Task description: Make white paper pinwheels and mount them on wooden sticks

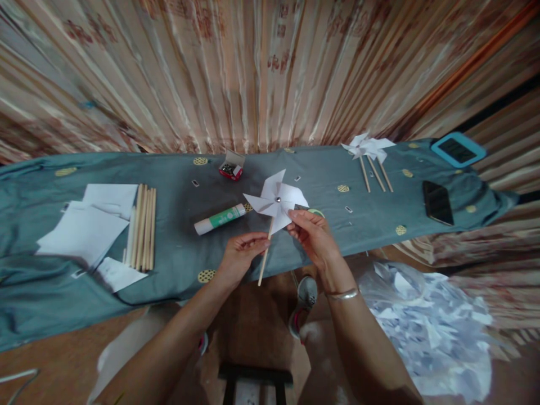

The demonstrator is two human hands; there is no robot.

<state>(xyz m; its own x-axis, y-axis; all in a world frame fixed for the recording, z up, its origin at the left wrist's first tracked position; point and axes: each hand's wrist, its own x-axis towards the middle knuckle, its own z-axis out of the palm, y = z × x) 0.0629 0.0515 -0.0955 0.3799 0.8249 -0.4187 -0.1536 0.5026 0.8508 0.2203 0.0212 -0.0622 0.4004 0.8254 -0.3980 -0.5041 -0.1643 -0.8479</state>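
Observation:
A white paper pinwheel [278, 197] with a silver pin at its centre is held up over the near edge of the table. My left hand [244, 253] pinches its wooden stick [264, 261] just below the paper. With thumb and fingers closed, my right hand [311, 230] grips the lower right blade. Behind the pinwheel, a glue stick [220, 219] with a green label lies to the left. Farther back stands an open small red box [231, 170] of dark metal pins.
White paper sheets [84, 233] and a row of wooden sticks [145, 228] lie left. Several pinwheels [368, 147], a phone [437, 202] and a blue-framed device [458, 149] are at the right. A clear bag of paper pieces [426, 326] sits lower right, a stool [255, 374] below.

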